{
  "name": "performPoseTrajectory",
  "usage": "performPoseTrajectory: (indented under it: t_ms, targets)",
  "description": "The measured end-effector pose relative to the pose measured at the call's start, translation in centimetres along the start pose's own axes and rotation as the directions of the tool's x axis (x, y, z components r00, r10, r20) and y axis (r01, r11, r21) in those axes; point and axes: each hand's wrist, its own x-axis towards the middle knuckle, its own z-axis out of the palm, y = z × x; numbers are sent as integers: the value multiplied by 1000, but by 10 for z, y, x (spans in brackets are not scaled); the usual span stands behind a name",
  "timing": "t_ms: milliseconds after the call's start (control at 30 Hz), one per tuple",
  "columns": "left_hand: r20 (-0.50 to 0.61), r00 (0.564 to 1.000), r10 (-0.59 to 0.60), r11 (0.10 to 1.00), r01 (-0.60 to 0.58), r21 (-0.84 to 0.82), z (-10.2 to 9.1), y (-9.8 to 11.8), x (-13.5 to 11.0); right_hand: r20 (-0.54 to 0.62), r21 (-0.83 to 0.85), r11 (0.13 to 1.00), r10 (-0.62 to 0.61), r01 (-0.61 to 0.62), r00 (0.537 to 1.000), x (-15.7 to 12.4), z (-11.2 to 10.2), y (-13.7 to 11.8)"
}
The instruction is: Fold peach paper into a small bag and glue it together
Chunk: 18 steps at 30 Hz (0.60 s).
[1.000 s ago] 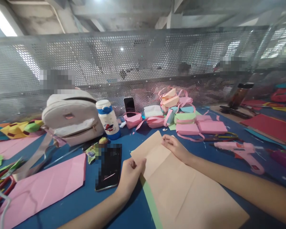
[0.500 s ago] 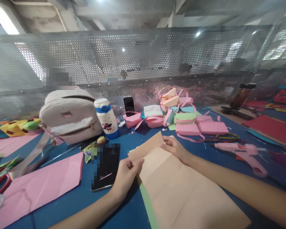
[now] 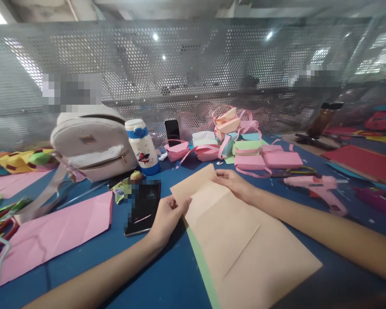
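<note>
A long sheet of peach paper (image 3: 241, 231) slants across the blue table in front of me, creased crosswise, with its far end bent up. My left hand (image 3: 171, 214) pinches the left edge of that far end between thumb and fingers. On the right edge, my right hand (image 3: 233, 183) grips the paper with curled fingers. A green sheet (image 3: 202, 268) shows beneath the peach one along its left side. Beside my left hand lies a dark phone (image 3: 144, 208). The fingertips behind the paper are partly hidden.
Small folded paper bags (image 3: 249, 161) stand at the back. A white backpack (image 3: 90, 146) and a bottle (image 3: 144, 148) are behind on the left, near a pink sheet (image 3: 61, 236). A pink glue gun (image 3: 318, 186) lies to the right, and a perforated metal screen (image 3: 193, 64) rises behind.
The view has tilted down slightly, so the things appear higher. Both hands keep hold of the peach paper; its near end has shifted slightly and its crease shows more plainly.
</note>
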Motion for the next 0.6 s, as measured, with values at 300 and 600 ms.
performPoseTrajectory:
  t_ms: [300,600]
  targets:
    - [79,996,-31,998,26,60,-4,2,-3,-83,-85,996,-48,41,995,-23,-2,-6]
    - [190,982,-5,978,-35,207,-6,-6,-5,-42,-386,922,25,-39,999,-39,-23,-14]
